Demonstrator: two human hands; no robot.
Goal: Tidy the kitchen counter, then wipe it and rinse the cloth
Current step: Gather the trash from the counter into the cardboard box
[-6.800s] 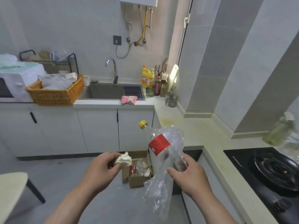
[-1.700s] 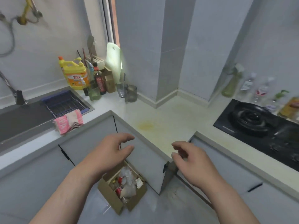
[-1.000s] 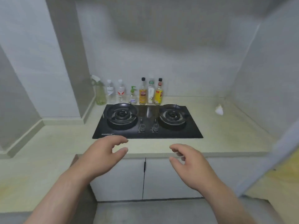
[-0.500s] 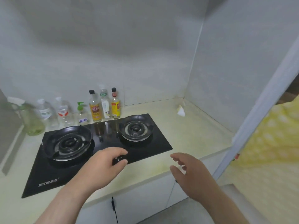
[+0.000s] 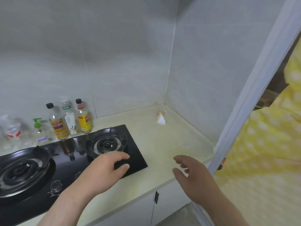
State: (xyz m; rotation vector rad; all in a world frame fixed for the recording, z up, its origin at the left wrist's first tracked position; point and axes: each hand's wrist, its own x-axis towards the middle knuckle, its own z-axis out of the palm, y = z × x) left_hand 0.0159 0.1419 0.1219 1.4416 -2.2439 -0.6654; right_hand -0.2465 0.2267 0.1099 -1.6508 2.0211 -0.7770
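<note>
A glossy black glass hob (image 5: pixel 136 158) is set flush in the smooth, pale cream bench (image 5: pixel 164 144). It carries two round burners, one at its left (image 5: pixel 21 170) and one at its right (image 5: pixel 106 144), each ringed by dark metal supports. Behind the hob three slim clear bottles (image 5: pixel 70 121) with labels and caps stand upright in a tight row. Left of them is a green-topped pump bottle (image 5: pixel 38 128), and beyond it a blurred clear one.

To the right of the hob the bench runs as a broad open strip to the tiled wall. One crumpled white paper scrap (image 5: pixel 161 119) lies there, behind and right of the hob, near the wall corner.

The left hand (image 5: pixel 104 172) is over the hob's front right corner, fingers loosely bent and holding nothing. The right hand (image 5: pixel 195 176) is right of the hob above the bench's front edge, fingers spread and relaxed, also empty. Flat white cupboard doors sit below that edge, with one black handle (image 5: pixel 156 197). Further right hangs yellow dotted fabric (image 5: pixel 260 160).
</note>
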